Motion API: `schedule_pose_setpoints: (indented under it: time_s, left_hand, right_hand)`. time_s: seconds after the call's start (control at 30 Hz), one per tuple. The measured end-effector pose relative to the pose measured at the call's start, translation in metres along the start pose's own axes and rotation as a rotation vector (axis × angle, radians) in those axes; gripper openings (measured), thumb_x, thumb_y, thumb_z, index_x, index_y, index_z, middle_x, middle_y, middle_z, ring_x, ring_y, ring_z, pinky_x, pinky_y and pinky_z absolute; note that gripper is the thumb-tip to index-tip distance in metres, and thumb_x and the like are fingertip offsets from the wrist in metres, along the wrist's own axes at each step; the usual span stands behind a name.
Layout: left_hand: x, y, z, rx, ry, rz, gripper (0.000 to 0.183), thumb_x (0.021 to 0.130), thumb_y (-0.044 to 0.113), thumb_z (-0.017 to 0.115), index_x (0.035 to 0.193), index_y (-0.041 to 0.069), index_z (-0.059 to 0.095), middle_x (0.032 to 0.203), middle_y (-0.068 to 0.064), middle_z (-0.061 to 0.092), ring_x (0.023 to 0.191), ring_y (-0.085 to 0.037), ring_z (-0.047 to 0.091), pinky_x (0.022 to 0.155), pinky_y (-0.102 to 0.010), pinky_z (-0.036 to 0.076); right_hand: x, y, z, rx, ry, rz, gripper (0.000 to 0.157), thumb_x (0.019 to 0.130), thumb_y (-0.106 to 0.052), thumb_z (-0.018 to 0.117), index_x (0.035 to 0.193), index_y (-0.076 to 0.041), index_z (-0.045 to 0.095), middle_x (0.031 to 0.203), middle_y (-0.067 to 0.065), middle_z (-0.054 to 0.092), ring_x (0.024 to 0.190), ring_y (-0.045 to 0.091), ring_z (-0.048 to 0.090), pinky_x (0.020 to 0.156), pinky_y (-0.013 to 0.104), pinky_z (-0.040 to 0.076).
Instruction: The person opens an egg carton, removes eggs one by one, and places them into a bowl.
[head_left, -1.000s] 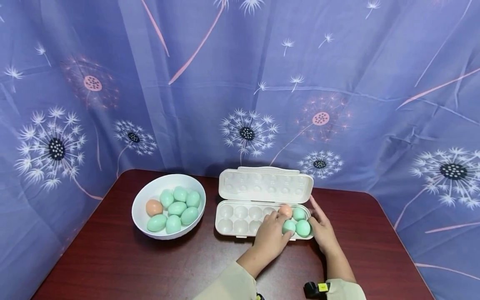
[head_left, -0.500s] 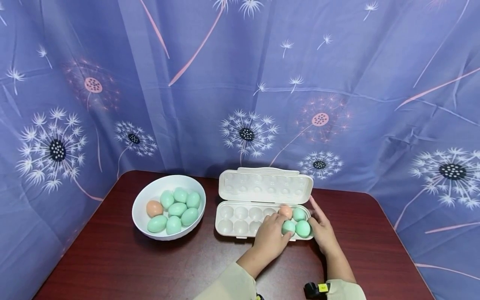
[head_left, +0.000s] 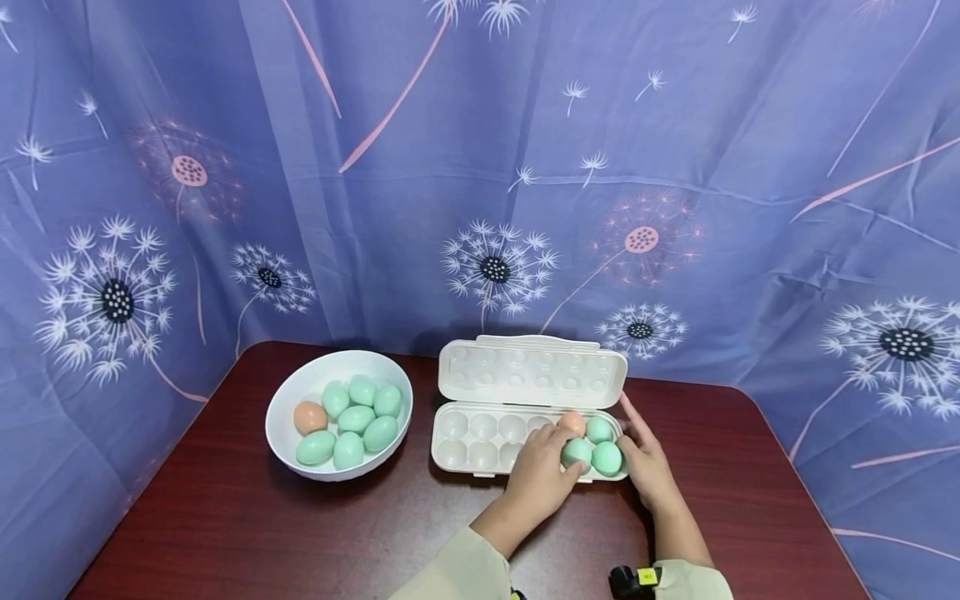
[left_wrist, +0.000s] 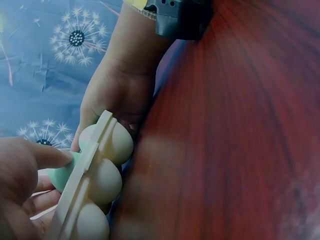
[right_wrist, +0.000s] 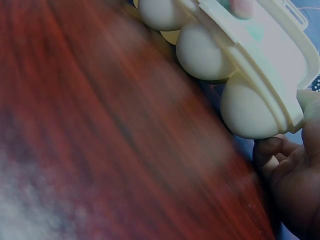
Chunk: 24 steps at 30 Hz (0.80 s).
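Curtain (head_left: 480, 192), blue-violet, dandelion print, hangs behind a dark red-brown table (head_left: 405, 533). Egg carton (head_left: 483, 442) on table, right of centre, lid raised against the curtain side; left-end cups unfilled. White bowl (head_left: 288, 454) to the carton's left, apart from it. Left hand (head_left: 542, 473): over the carton's near edge, partly closed, thumb and fingers pinching a green egg (head_left: 577, 452). Right hand (head_left: 648, 467): at the carton's right end, gripping it, thumb near the rim, one finger extended towards the lid corner, other fingers curled low against the end cup in the right wrist view. Pinched egg sits in the near row, second cup from the right. Beside it: an orange egg (head_left: 572, 422) and two other green eggs (head_left: 607, 458). Bowl eggs (head_left: 356, 419): seven green, one orange visible.
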<state>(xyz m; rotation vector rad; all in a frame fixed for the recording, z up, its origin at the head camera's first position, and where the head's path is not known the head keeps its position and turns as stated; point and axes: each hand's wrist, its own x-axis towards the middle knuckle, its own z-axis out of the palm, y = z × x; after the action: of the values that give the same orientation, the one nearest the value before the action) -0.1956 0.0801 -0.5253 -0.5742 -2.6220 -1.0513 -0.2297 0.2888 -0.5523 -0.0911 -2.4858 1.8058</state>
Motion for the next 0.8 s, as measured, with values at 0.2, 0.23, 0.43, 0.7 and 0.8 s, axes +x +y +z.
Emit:
schedule_pose_setpoints:
  time_s: [0.2, 0.23, 0.43, 0.7, 0.8]
  left_hand:
    - [0.000, 0.002, -0.005, -0.077, 0.018, -0.007, 0.039, 0.086, 0.027, 0.079, 0.121, 0.013, 0.069, 0.114, 0.000, 0.066, 0.098, -0.011, 0.065, 0.081, -0.022, 0.052]
    - [0.000, 0.002, -0.006, -0.093, 0.020, -0.009, 0.040, 0.086, 0.026, 0.078, 0.122, 0.013, 0.068, 0.115, 0.000, 0.065, 0.099, -0.011, 0.065, 0.082, -0.022, 0.053]
    - [0.001, 0.004, -0.017, -0.159, 0.047, 0.002, 0.042, 0.086, 0.022, 0.078, 0.126, 0.012, 0.067, 0.122, -0.001, 0.064, 0.104, -0.013, 0.067, 0.086, -0.024, 0.055]
    - [0.001, 0.000, -0.034, -0.215, 0.097, 0.009, 0.044, 0.084, 0.018, 0.080, 0.127, 0.015, 0.068, 0.117, 0.000, 0.063, 0.097, -0.012, 0.066, 0.082, -0.018, 0.053]
    - [0.000, -0.002, -0.040, -0.205, 0.120, 0.015, 0.039, 0.084, 0.018, 0.080, 0.121, 0.014, 0.069, 0.117, -0.001, 0.063, 0.100, -0.013, 0.067, 0.084, -0.021, 0.054]
  right_hand:
    - [-0.001, 0.000, 0.000, 0.007, 0.004, -0.008, 0.072, 0.099, 0.004, 0.044, 0.161, -0.028, 0.028, 0.113, 0.001, 0.057, 0.096, 0.001, 0.055, 0.080, 0.018, 0.048]
    - [-0.001, 0.000, 0.001, 0.007, 0.003, -0.009, 0.072, 0.099, 0.004, 0.044, 0.161, -0.028, 0.028, 0.113, 0.001, 0.058, 0.097, 0.001, 0.055, 0.080, 0.018, 0.048]
    - [-0.001, 0.000, 0.001, 0.015, -0.016, -0.003, 0.072, 0.100, 0.003, 0.043, 0.161, -0.030, 0.026, 0.114, -0.001, 0.059, 0.098, 0.002, 0.056, 0.081, 0.019, 0.050]
    - [-0.001, -0.002, 0.000, 0.019, -0.023, 0.008, 0.071, 0.101, 0.002, 0.042, 0.161, -0.033, 0.024, 0.117, 0.001, 0.059, 0.099, 0.002, 0.057, 0.082, 0.019, 0.050]
    - [-0.002, -0.003, 0.000, 0.019, -0.021, -0.002, 0.072, 0.101, 0.002, 0.042, 0.161, -0.032, 0.024, 0.116, 0.002, 0.059, 0.099, 0.002, 0.057, 0.081, 0.019, 0.050]
